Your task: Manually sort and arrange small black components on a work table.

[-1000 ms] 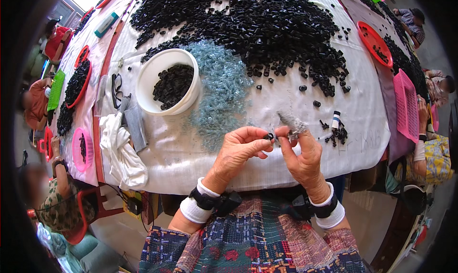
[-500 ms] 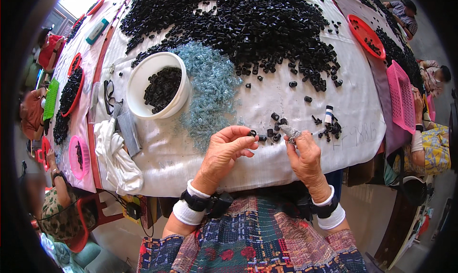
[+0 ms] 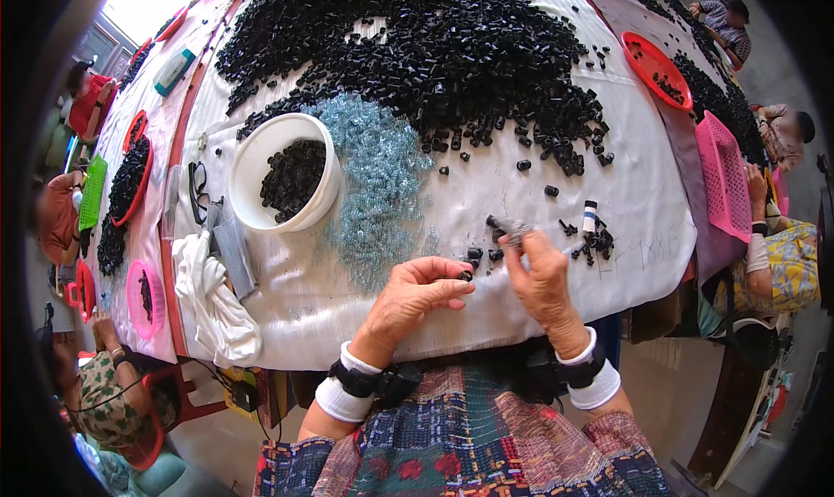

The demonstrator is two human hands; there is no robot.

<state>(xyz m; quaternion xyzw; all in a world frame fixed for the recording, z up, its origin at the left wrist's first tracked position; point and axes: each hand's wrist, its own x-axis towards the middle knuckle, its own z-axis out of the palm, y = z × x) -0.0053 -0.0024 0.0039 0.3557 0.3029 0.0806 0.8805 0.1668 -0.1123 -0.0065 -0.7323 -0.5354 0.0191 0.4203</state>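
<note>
My left hand (image 3: 415, 295) is closed in a pinch on a small round black plastic part (image 3: 466, 276) near the front of the table. Just to its right, my right hand (image 3: 543, 281) grips a grey, rough-surfaced pointed tool (image 3: 518, 233), partly blurred. Dark pieces (image 3: 493, 222) show at the tool's tip; whether they touch it I cannot tell. A few loose black parts (image 3: 474, 254) lie on the cloth between the hands. Beyond my left hand spreads a heap of small clear-blue coiled pieces (image 3: 369, 202).
A white bucket (image 3: 327, 188) of black parts stands left of the blue heap. A large black-part pile (image 3: 486, 54) covers the far table. White gloves (image 3: 204, 297) and glasses (image 3: 198, 184) lie left. A marked bottle (image 3: 590, 216) stands right. Other people sit at both sides.
My right hand with the grey tool has shifted slightly left and tilted over the loose black parts. My left hand, still pinching its black part, sits a little lower. The view has shifted slightly.
</note>
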